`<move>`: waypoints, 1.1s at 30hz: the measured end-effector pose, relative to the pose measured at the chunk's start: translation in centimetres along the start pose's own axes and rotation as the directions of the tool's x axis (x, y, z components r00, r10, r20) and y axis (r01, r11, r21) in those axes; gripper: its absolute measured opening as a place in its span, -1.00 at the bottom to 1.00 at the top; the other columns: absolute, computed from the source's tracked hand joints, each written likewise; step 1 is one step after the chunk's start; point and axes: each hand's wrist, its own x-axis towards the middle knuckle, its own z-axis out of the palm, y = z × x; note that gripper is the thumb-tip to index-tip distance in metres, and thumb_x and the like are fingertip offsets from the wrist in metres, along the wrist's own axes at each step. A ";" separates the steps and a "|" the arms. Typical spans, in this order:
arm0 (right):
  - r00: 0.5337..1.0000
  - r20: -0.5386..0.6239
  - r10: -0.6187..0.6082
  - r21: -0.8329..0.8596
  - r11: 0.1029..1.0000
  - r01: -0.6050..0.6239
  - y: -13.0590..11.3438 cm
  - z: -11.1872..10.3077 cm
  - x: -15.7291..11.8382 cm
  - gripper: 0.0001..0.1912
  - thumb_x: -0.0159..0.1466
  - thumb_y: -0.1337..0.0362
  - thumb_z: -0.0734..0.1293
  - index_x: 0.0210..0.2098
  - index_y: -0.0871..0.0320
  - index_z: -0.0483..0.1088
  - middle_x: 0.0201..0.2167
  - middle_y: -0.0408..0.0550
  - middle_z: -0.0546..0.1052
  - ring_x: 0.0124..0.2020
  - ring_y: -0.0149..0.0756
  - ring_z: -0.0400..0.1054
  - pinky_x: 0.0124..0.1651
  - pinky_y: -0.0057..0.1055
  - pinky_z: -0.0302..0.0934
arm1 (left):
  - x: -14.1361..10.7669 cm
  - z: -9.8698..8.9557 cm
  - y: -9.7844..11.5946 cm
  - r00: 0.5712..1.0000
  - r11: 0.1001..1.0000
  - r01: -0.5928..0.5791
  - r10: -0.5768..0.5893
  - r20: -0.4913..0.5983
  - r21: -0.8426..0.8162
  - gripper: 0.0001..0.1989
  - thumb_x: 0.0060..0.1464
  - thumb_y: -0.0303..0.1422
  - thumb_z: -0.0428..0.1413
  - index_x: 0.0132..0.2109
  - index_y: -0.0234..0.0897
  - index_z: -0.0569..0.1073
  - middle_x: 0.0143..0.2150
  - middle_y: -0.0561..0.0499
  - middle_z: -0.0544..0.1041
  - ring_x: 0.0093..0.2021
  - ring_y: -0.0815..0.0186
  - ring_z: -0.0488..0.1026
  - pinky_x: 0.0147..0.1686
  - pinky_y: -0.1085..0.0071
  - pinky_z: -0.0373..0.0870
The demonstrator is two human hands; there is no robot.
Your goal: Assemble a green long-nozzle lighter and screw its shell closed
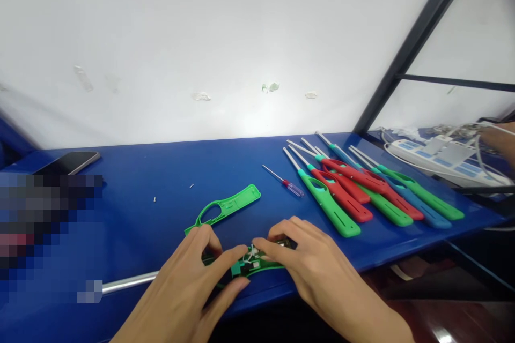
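Observation:
An opened green utility lighter [263, 264] lies near the table's front edge, its inner parts showing: a teal block, a black piece and thin white bits. My left hand [193, 268] grips its tube end, fingers curled around it and thumb low at the near side. Its metal tube [131, 282] sticks out to the left beneath that hand. My right hand [308, 257] closes on the other end, index fingertip at the white parts inside. Just beyond my hands lies the loose green half shell [237, 202], hollow side up. A small screwdriver [293, 188] with a clear purple handle rests behind.
Several assembled utility lighters [346, 198], green, red and blue, are piled at the right. White power strips [446, 158] and cables sit beyond a dark metal frame [402, 53], near another person's arm [501, 138]. A phone [74, 162] lies left; pixelation hides the area below it. A small screw [154, 200] lies mid-left.

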 end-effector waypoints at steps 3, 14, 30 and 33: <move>1.000 0.023 -0.010 -0.035 0.999 0.011 -0.1 -0.3 0.1 -0.34 0.35 0.69 0.19 0.21 -0.02 0.57 -0.07 -0.01 0.59 -0.17 -0.12 0.47 -0.14 -0.22 0.41 | 0.0 0.0 -0.1 1.000 1.000 -0.005 0.005 -0.010 0.006 -0.67 0.55 -0.20 -0.04 0.18 0.00 0.60 -0.16 -0.01 0.51 -0.30 0.29 0.54 -0.31 0.42 0.66; 0.983 0.137 0.122 0.269 0.951 -0.156 0.1 -1.0 0.7 -0.67 0.61 0.31 0.24 0.11 -0.09 0.63 -0.11 -0.07 0.48 -0.07 -0.20 0.41 -0.03 -0.27 0.40 | 0.0 0.2 -0.4 0.989 0.984 -0.127 0.135 -0.057 0.126 -0.68 0.56 -0.28 -0.04 0.17 -0.10 0.60 0.08 -0.12 0.55 -0.03 0.23 0.65 -0.06 0.33 0.71; 0.968 0.016 0.252 0.558 0.801 -0.218 1.6 0.0 0.3 -0.74 0.59 0.28 0.31 0.18 -0.09 0.54 -0.05 -0.16 0.70 -0.01 -0.24 0.59 0.15 -0.28 0.42 | 0.4 -0.2 -0.1 0.978 0.969 -0.196 0.204 -0.044 0.152 -0.69 0.57 -0.39 -0.06 0.16 -0.15 0.57 -0.03 -0.07 0.60 -0.11 0.24 0.60 -0.08 0.30 0.63; 0.968 0.014 0.251 0.547 0.808 -0.218 1.3 0.1 0.5 -0.80 0.58 0.31 0.32 0.03 -0.05 0.60 -0.02 -0.17 0.71 0.03 -0.24 0.58 0.16 -0.30 0.40 | 0.4 -0.3 -0.1 0.975 0.958 -0.217 0.223 -0.009 0.188 -0.66 0.56 -0.42 -0.09 0.19 -0.17 0.56 -0.01 -0.09 0.60 -0.10 0.20 0.62 -0.08 0.24 0.63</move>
